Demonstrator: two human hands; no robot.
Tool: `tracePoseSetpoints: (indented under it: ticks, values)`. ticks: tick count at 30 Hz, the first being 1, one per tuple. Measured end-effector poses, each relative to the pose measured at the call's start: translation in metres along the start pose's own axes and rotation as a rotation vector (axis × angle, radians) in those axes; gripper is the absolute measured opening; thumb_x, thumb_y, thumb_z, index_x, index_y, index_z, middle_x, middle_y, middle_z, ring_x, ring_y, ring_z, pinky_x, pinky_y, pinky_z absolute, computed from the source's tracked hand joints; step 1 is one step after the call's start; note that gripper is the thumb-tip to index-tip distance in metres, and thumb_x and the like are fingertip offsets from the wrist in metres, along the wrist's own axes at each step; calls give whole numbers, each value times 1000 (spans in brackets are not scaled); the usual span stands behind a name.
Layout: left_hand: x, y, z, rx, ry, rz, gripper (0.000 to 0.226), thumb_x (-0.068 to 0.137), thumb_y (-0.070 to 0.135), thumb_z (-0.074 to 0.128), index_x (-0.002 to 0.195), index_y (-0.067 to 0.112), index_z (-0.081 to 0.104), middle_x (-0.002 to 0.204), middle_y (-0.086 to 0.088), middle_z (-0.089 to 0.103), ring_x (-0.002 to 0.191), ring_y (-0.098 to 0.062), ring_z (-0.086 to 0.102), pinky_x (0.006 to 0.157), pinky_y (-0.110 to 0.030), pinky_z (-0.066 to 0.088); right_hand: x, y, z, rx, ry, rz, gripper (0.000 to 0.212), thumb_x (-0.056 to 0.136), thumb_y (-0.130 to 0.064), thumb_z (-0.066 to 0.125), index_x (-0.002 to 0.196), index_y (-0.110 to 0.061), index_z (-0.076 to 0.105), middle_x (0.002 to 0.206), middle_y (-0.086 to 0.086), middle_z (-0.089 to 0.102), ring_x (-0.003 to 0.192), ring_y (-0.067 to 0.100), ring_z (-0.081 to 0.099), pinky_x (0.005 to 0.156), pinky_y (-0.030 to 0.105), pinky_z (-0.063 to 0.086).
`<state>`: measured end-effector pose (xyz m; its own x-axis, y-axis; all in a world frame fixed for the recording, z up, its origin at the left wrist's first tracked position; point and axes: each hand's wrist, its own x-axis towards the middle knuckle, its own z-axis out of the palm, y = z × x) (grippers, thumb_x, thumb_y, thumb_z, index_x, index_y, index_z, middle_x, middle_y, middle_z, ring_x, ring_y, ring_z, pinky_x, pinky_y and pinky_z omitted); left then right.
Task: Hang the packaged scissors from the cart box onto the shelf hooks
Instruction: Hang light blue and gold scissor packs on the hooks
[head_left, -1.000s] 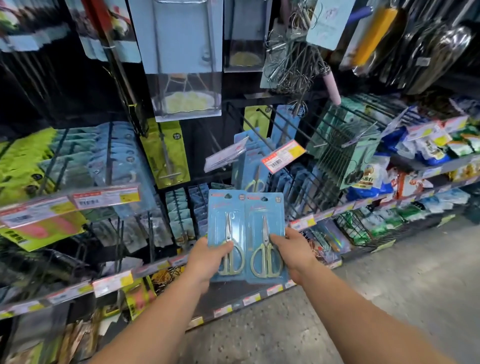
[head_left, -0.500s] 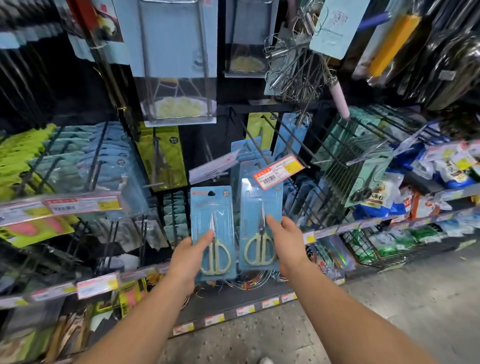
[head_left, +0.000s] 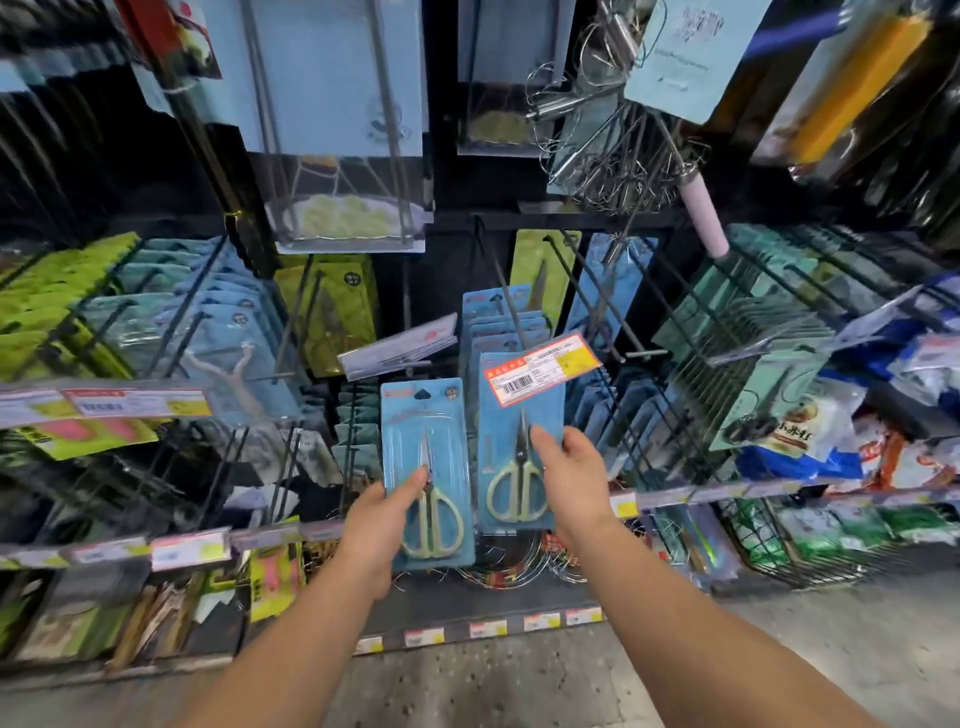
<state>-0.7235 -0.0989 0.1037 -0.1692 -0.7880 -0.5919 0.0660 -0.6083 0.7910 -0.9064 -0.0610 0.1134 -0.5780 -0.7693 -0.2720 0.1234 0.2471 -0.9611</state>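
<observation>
Your right hand has lifted its scissors pack up and away from the left one, its top now tucked behind the price tag at the hook tip: looks mid-threading. Thumb on the front, fingers curled round the right edge. Your left hand pinches the second pack by its lower left edge, held lower, just beside, waiting its turn

The two scissors packs, left and right, were light blue with pale green handles; the price tag over the right one was red, white and yellow; far packs were lime and blue; the floor was speckled grey
</observation>
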Motion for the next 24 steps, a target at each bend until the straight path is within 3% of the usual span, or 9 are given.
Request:
tracePoseSetpoints:
  ticks: [2,4,6,9,12,15,17,21,24]
  values:
    - [16,-12,-7,20,62,12,108,58,74,79,140,13,46,135,6,54,128,-33,52,109,-58,35,7,3,2,15,-1,3,32,91,-38,62,101,-7,59,101,2,61,90,16,53,83,33,42]
    - [42,-32,-21,24,65,12,126,36,85,78,138,19,48,135,-1,60,120,-32,59,103,-61,41,12,1,3,19,18,13,24,93,-35,62,98,-13,57,93,-2,60,84,14,51,76,28,42]
    - [32,-27,-17,39,62,10,106,46,81,78,128,18,57,126,-2,65,115,-31,61,102,-60,43,17,-1,2,-19,21,9,21,96,-32,59,97,-11,60,86,-2,63,76,14,54,66,26,43]
    - [11,-13,-8,46,68,40,52,77,58,74,109,18,64,113,-4,70,110,-31,63,103,-60,42,27,-1,5,-86,15,12,32,95,-37,58,108,-8,62,105,10,69,87,21,60,78,35,47]
    - [8,-14,-9,45,69,42,43,83,49,72,107,15,67,105,-5,74,103,-30,67,101,-56,45,33,-5,11,-111,16,50,35,94,-39,60,119,-15,58,112,5,66,91,20,60,85,36,46]
    - [7,-14,-7,47,36,63,34,88,40,70,108,13,68,101,-3,76,100,-27,70,99,-51,48,37,0,11,-214,68,152,64,89,-43,66,141,-16,40,134,6,52,119,29,53,101,43,44]
    - [7,-15,-4,40,5,75,29,90,35,68,108,13,69,98,-3,77,98,-26,71,95,-49,52,34,6,10,-285,69,199,56,90,-39,65,136,-14,45,133,9,54,117,30,54,98,42,46]
    - [7,-17,6,45,-31,80,22,94,25,65,110,10,68,100,-6,77,97,-27,72,90,-46,55,19,12,2,-13,-252,327,34,95,-33,61,117,-6,63,92,6,67,79,21,60,71,31,47]
    - [9,-19,14,72,-100,109,23,95,15,62,116,7,67,105,-10,75,101,-30,71,93,-49,54,10,16,-4,-14,-519,273,30,94,-33,62,113,-11,68,103,5,74,95,27,69,89,39,53]
